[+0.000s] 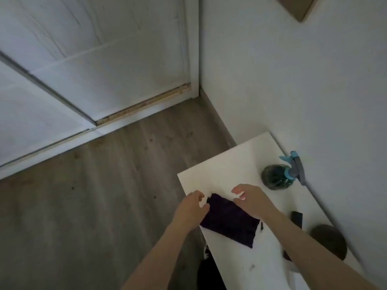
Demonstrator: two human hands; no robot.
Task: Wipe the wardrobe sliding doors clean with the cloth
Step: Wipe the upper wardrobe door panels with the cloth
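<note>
fingers [237, 190] loosely apart, left hand [191, 208] and right hand [252, 200] flank cloth [230, 223] at table [230, 162] edge.

Left hand [191, 208]: lower centre, fingers loosely curled.
Right hand [251, 198]: just beside, fingers spread.
Forearms: bare, extended.

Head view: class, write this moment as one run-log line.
stage: before wiping | dark purple cloth flat on white table | left hand, right hand at its far corners, grip unclear | spray bottle by wall | wardrobe doors untouched

White table [226, 162] here, dark cloth [230, 223] lying flat mid-top. Spray bottle [276, 177] at its 1 o'clock, round dark thing [328, 241] at 3.
</note>
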